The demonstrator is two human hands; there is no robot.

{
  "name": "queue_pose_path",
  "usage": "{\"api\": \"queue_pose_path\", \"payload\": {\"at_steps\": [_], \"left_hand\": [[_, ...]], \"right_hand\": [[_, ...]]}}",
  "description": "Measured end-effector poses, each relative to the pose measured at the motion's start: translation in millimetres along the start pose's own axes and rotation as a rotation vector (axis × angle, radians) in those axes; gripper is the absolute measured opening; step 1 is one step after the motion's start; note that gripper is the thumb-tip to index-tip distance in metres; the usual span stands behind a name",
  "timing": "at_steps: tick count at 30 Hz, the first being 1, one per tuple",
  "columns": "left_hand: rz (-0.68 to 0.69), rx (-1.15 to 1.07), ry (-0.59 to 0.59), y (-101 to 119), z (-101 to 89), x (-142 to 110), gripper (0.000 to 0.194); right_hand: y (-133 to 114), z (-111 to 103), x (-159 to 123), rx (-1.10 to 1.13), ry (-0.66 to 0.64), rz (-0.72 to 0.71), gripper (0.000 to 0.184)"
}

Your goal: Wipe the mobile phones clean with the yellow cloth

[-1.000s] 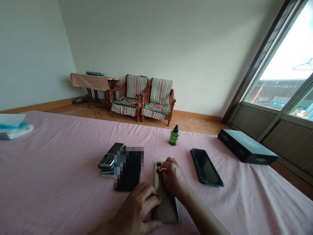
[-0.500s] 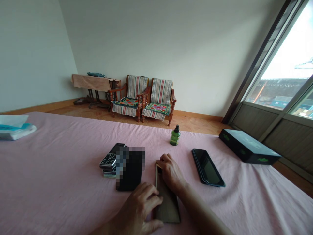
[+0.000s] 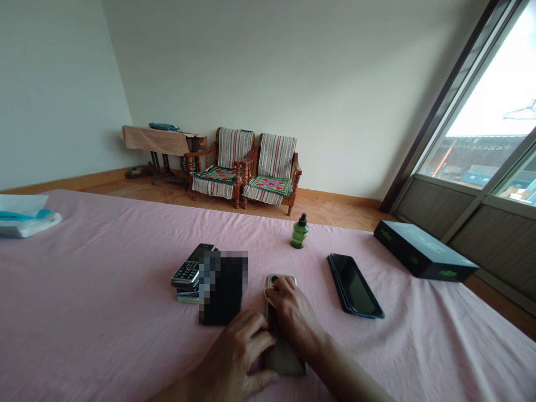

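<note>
At lower centre, the phone (image 3: 288,360) lies back up on pink cloth (image 3: 104,312); the right hand (image 3: 295,315) has its grip clamped on a pale scrap (image 3: 268,297), apparently wiping; the left hand (image 3: 238,353), grip apart, touches the phone's left edge; another stroke likely calls for bracing

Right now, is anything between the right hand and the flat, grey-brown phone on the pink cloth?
Only a small, pale-yellow, cloth-like piece, held in the right hand at the camera end of the flat, grey-brown phone; nothing else visible intervenes.
</note>
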State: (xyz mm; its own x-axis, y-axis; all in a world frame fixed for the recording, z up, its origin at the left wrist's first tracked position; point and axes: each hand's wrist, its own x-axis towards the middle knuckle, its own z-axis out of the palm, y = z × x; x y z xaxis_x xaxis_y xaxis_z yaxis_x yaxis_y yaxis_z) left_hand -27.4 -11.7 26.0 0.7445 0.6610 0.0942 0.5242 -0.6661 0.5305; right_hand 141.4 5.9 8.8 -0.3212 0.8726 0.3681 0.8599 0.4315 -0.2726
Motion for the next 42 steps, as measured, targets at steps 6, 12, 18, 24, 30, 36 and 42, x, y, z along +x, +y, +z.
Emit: {"api": "queue_pose_path", "payload": {"at_steps": [6,12,18,24,30,36,42], "left_hand": [[0.024,-0.026,0.035,-4.1,2.6,-1.0,0.051],[0.017,-0.019,0.041,-3.1,2.4,-1.9,0.038],[0.044,-0.039,0.066,-5.9,6.6,-0.5,0.038],[0.055,-0.054,0.068,-7.7,7.4,-2.3,0.035],[0.004,-0.173,0.127,-2.9,4.9,-3.5,0.049],[0.011,-0.23,0.207,-7.7,14.2,-2.7,0.077],[0.057,-0.188,0.203,-19.2,21.4,-3.4,0.087]], "right_hand": [[16.9,8.1,26.4,-0.048,0.049,0.049,0.024],[7.5,6.9,2.1,0.0,0.036,-0.011,0.015],[1.4,4.6,-24.6,0.069,0.044,0.002,0.019],[5.1,5.2,-11.8,0.116,0.073,0.04,0.018],[4.3,5.9,-12.9,0.193,0.096,0.018,0.026],[-11.7,-6.6,-40.9,0.239,0.023,-0.024,0.019],[-20.4,-1.0,-68.1,0.243,0.0,-0.047,0.023]]}}
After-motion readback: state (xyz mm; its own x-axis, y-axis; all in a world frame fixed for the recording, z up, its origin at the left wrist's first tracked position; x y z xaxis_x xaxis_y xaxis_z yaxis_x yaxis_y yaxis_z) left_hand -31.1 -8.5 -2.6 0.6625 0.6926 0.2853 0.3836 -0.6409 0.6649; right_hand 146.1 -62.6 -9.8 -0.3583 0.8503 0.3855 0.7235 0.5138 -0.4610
